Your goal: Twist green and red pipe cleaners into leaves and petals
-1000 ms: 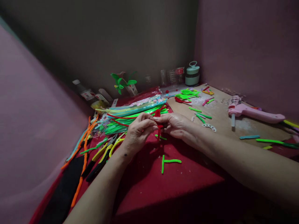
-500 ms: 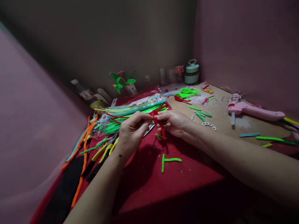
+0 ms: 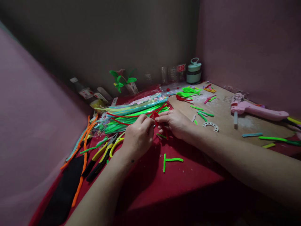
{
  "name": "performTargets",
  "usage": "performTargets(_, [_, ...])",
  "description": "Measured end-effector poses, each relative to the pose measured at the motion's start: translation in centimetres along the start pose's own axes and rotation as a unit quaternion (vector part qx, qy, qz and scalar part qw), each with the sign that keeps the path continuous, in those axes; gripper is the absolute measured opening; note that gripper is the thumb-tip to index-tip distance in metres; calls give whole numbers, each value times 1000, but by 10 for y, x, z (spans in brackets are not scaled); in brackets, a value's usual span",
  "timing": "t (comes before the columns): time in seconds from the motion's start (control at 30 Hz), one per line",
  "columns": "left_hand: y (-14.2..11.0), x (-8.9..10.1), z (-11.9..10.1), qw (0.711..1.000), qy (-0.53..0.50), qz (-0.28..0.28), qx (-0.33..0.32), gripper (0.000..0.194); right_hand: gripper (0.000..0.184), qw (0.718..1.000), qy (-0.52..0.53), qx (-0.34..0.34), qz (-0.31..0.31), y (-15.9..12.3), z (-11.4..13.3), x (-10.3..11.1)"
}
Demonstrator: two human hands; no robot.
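We have both hands working on one red chenille-stem piece [image 3: 156, 116], held up just off the near right edge of the pack of chenille stems [image 3: 138, 108], which we take as landmark. Our left hand [image 3: 139, 135] is in front of the pack, thumb and fingers pinched on the piece; the fingertips are partly hidden. Our right hand [image 3: 175, 123], off the pack's near right corner, pinches the same piece, lower fingers curled under. Red stems [image 3: 122, 117] cross over the pack; we cannot tell whether they join the held piece.

In front of the pack, two green chenille cuttings [image 3: 173, 159] form a sideways T on the red-covered worktop [image 3: 188, 182]. Front left of the pack: pliers [image 3: 105, 153] with yellow-and-black handles. Left of it: orange chenille stems [image 3: 86, 150]. Behind it: a chenille flower [image 3: 119, 81] with green leaves. Behind it to the right: a mint-green lidded cup [image 3: 194, 75]. Right of it: a brown board [image 3: 223, 125] with a white perforated crescent [image 3: 211, 126], and, farther right, a pink glue gun [image 3: 258, 111].
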State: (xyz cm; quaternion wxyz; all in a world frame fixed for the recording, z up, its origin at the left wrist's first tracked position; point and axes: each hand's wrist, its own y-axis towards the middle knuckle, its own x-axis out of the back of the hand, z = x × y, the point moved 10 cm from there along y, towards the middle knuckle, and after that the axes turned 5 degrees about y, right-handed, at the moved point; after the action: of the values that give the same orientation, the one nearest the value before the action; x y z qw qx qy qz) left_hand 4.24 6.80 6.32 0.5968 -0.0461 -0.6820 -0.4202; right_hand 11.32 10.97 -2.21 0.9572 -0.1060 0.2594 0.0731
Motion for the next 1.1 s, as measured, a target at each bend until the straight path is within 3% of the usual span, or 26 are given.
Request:
performTargets(0.4, [-8, -23, -12, 992, 102, 73, -30, 16, 23, 990, -132, 38, -17, -7, 7, 0])
performTargets(0.5, [-6, -17, -10, 999, 27, 31, -19, 12, 20, 995, -95, 10, -7, -4, 2, 1])
performTargets(0.6, [-2, -6, 4, 991, -126, -12, 29, 11, 15, 999, -40, -19, -2, -1, -1, 2])
performTargets(0.7, [-1, -11, 26, 945, -302, 14, 124, 22, 13, 1000, -11, -29, -1, 0, 0, 2])
performTargets(0.8, [-3, -21, 41, 888, -409, 40, 206, 33, 16, 1000, -5, -29, -3, 0, 3, 2])
performTargets(0.9, [-4, -27, 48, 868, -430, 36, 245, 47, 17, 1000, -2, -29, 6, -1, 3, 0])
performTargets(1.0, [-3, -29, 48, 890, -388, 32, 236, 53, 17, 999, 10, -24, 25, -2, 3, -5])
performTargets(1.1, [0, -30, 37, 911, -364, 52, 189, 45, 18, 998, 11, -23, 56, -4, 3, -12])
